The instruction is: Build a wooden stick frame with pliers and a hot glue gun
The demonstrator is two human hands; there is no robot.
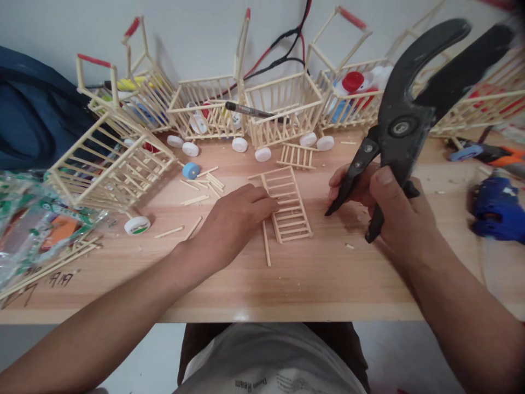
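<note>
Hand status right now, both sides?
Left hand: fingers at the ladder-like stick frame; grip cannot be told.
Right hand: closed, holding the black hand tool.

A light grey shirt [270, 358] with dark printed lettering [251, 384] — dark brown trousers [187, 350] showing left and right — bare forearms [135, 306], left hand [240, 221] and right hand [400, 210].
</note>
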